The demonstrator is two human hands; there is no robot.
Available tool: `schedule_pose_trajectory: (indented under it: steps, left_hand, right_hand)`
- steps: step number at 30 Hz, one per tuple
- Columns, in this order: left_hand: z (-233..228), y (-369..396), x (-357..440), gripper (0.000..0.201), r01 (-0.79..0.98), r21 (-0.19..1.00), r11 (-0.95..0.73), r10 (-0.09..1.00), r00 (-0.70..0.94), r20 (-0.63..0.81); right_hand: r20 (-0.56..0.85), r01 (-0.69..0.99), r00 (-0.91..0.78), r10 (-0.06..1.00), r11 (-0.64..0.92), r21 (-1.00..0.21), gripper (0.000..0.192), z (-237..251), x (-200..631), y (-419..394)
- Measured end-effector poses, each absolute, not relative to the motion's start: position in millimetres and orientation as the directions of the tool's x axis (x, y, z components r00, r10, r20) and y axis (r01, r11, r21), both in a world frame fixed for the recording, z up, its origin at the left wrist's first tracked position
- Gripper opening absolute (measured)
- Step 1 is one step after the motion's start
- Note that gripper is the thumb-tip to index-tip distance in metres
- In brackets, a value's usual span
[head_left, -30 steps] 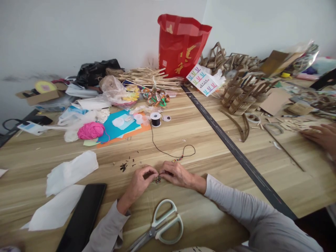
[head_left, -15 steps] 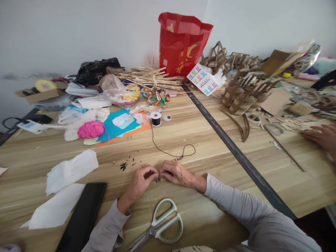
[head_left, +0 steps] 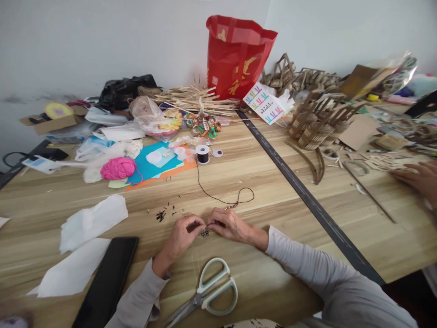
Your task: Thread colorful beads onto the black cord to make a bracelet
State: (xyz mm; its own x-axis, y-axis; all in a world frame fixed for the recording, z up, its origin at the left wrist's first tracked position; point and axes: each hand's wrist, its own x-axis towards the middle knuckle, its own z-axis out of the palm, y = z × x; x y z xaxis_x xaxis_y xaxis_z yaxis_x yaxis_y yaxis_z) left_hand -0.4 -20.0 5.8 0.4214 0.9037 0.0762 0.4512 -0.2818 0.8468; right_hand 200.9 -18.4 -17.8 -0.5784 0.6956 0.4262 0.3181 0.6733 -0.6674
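Observation:
My left hand and my right hand meet low over the table, thumb and fingers of each pinched together. Just under the fingertips shows a small cluster of dark beads; both pinches seem to be on it, though the exact grip is too small to make out. Beyond my right hand lies a thin black cord, looped at one end, with a row of coloured beads on it. It leads back to a spool. Short black bits are scattered left of my hands. Scissors lie nearest me, handles apart.
A black phone-like slab and white paper sheets lie at left. Pink yarn and bags fill the back left. A red bag stands behind; small woven baskets are at right. Another person's hand rests at far right.

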Motion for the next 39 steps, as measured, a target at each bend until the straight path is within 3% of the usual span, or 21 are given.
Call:
schedule_pose_trajectory:
  steps: [8, 22, 39]
  left_hand:
    - [7, -19, -3, 0.009, 0.48, 0.82, -0.31, 0.902, 0.421, 0.095]
    - [21, -20, -14, 0.014, 0.526, 0.732, -0.433, 0.788, 0.615, 0.024]
    - [16, -22, -7, 0.012, 0.541, 0.69, -0.481, 0.795, 0.601, 0.083]
  right_hand:
    - [0.411, 0.336, -0.595, 0.691, 0.678, -0.654, 0.011, -14, 201, -18]
    - [0.412, 0.326, -0.585, 0.698, 0.668, -0.669, 0.01, -14, 201, -19]
    - [0.398, 0.33, -0.597, 0.697, 0.665, -0.67, 0.008, -16, 201, -18]
